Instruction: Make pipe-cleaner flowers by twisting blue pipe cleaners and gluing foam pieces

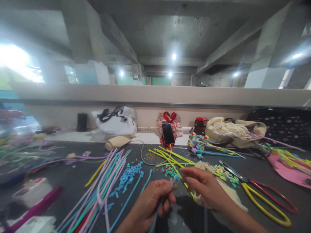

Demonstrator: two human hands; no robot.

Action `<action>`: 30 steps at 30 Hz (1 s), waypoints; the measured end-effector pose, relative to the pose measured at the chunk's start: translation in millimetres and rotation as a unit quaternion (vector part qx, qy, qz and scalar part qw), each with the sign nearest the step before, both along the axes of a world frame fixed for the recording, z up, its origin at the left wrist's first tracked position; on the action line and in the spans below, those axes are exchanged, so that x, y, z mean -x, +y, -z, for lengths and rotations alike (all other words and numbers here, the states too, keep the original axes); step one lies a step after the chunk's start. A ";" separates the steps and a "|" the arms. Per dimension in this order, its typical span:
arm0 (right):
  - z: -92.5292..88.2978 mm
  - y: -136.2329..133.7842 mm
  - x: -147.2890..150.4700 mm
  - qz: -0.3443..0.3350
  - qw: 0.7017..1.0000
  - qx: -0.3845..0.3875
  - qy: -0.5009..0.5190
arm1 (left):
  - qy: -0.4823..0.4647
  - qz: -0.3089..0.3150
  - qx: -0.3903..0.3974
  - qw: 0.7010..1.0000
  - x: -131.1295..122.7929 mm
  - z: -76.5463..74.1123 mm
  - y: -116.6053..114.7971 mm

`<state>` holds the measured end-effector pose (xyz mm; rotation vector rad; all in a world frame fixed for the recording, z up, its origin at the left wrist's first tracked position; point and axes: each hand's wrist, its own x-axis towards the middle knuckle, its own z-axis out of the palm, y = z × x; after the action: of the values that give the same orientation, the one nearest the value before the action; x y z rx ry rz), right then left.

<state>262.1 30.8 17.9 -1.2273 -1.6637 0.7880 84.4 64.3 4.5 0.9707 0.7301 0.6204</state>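
Your left hand [161, 195] pinches a small, pale-blue, fuzzy bunch [177, 178] between thumb and fingertips, above the dark table [73, 181]. Your right hand [206, 186] is just beside it with the fingers curved; whether its grip is closed on anything cannot be told. Support the bunch low, at its base, so that its top is exposed to the right fingertips. Apply light, even pressure; the fuzzy pile probably crushes easily. Steady both wrists. Work clear of the bright-yellow fuzzy stems [173, 161] behind the bunch, and leave the red-and-yellow-handled metal scissors [247, 181] lying to the right.
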 end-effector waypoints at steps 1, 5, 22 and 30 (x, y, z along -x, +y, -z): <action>3.0 0.1 2.2 -0.014 0.999 0.025 0.032 | -0.009 0.006 0.003 1.000 0.0 -0.3 -0.2; 9.5 -2.1 9.2 -0.061 0.987 0.086 0.124 | -0.035 0.013 0.006 0.999 -0.7 -1.1 -1.5; 1.2 -6.7 16.4 -0.025 0.987 0.100 0.123 | 0.001 0.039 -0.010 0.999 -3.4 4.0 -0.8; 1.1 -8.7 21.9 -0.032 0.988 0.098 0.117 | 0.033 -0.009 -0.034 0.999 -4.3 -1.9 -5.8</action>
<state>240.2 22.2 16.8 -1.1689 -1.4649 1.1138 88.7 58.4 6.4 1.0517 0.7816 0.6341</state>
